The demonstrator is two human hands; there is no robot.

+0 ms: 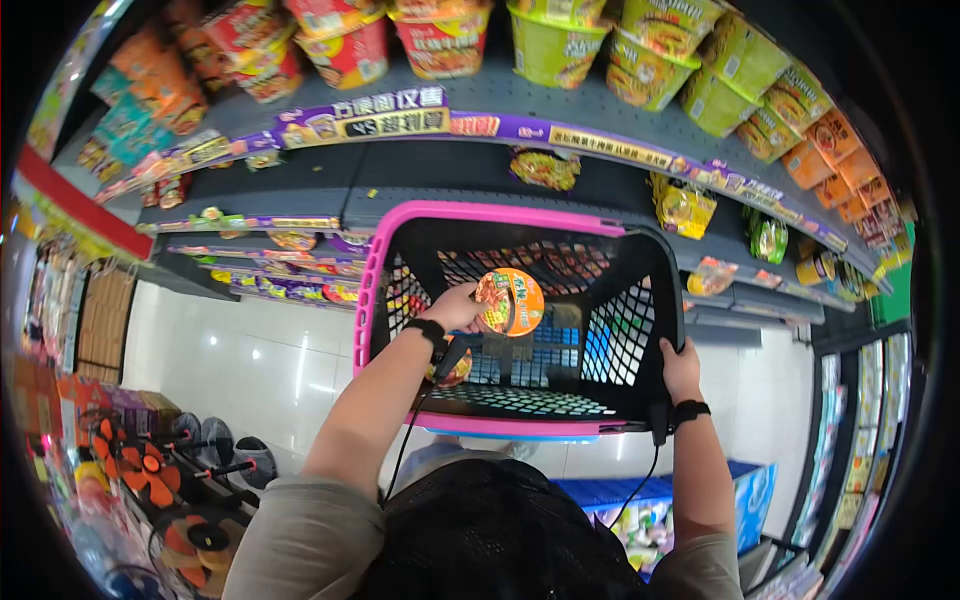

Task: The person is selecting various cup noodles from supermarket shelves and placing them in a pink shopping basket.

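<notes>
My left hand [459, 307] reaches over the shopping basket and grips an instant noodle bowl [518, 302] with an orange printed lid at its edge. The basket is black mesh with a pink rim [490, 210]. Below my left wrist, partly hidden by the arm and a strap, another noodle bowl [458, 368] lies inside the basket. My right hand [682, 368] is closed around the black rim on the basket's right side, its thumb on top.
Store shelves [300, 185] curve across the front, with red noodle bowls [443, 42] and green noodle bowls [560, 48] on top. Yellow packets [684, 208] sit lower right. Orange-bladed fans [150, 475] stand lower left; a blue display bin [640, 500] is near my right arm.
</notes>
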